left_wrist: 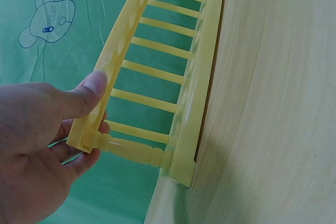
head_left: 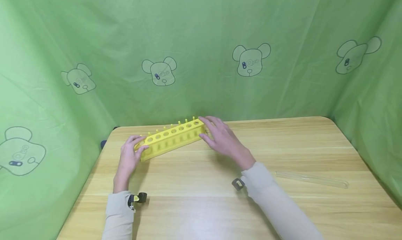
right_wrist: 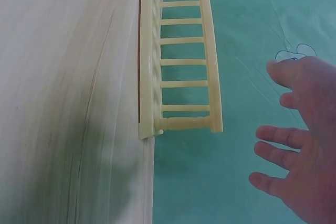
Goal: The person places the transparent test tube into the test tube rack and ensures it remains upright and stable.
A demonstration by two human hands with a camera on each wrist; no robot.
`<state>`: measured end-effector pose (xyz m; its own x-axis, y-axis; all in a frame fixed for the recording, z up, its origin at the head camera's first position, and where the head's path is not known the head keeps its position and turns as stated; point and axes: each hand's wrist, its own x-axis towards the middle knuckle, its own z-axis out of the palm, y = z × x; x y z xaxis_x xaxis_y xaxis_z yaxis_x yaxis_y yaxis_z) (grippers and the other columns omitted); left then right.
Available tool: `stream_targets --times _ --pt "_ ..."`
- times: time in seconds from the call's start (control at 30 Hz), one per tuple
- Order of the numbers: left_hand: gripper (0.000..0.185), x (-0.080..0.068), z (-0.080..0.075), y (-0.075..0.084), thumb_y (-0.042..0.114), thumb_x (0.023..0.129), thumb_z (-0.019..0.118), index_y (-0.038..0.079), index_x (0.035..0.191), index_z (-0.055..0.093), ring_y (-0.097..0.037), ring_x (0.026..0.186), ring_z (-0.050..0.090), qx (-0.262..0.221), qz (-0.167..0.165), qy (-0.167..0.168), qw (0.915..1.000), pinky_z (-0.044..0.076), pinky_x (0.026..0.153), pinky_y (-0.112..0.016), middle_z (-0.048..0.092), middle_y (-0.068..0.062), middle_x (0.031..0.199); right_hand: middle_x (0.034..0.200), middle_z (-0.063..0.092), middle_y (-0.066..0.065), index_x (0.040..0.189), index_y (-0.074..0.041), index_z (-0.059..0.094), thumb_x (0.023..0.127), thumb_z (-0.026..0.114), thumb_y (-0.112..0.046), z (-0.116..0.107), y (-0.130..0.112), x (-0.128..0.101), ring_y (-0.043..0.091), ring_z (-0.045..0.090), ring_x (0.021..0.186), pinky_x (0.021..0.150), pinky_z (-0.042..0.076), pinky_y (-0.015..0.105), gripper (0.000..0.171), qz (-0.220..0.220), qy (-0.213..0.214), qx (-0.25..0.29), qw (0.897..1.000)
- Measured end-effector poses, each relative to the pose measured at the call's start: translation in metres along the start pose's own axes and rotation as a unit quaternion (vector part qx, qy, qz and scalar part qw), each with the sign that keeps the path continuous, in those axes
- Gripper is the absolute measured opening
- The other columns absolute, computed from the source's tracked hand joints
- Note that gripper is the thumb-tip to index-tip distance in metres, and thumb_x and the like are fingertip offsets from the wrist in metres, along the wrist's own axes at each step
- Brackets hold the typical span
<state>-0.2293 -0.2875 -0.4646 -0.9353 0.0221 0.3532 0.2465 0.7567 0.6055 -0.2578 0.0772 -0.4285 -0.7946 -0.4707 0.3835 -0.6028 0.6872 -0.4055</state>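
A yellow test tube rack (head_left: 171,141) stands slantwise near the back left of the table, with a row of round holes along its top bar and pegs behind. My left hand (head_left: 128,158) grips the rack's left end. In the left wrist view its thumb (left_wrist: 94,85) lies on the top bar and the fingers curl underneath. At the rack's right end is my right hand (head_left: 224,139); the right wrist view shows its fingers (right_wrist: 278,137) spread and apart from the rack. No tubes sit in the rack's holes.
A clear glass test tube (head_left: 312,179) lies on its side at the right of the wooden table (head_left: 188,205). Green curtains (head_left: 201,30) with bear-head prints hang behind and on both sides. Small dark devices are strapped at both wrists.
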Motion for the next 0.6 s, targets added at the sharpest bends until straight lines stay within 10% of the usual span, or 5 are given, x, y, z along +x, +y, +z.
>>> stream_targets --times 0.6 --pt "0.043 0.001 0.002 -0.001 0.008 0.091 0.076 -0.002 0.131 0.066 -0.047 0.127 0.053 -0.004 0.002 0.001 1.0 0.041 0.114 -0.058 0.058 -0.025 0.133 0.153 0.046 0.019 0.157 -0.013 0.039 0.105 0.06 -0.036 0.014 -0.002 0.009 0.036 0.043 0.141 0.117 0.037 0.058 0.061 -0.011 0.0 -0.007 1.0"
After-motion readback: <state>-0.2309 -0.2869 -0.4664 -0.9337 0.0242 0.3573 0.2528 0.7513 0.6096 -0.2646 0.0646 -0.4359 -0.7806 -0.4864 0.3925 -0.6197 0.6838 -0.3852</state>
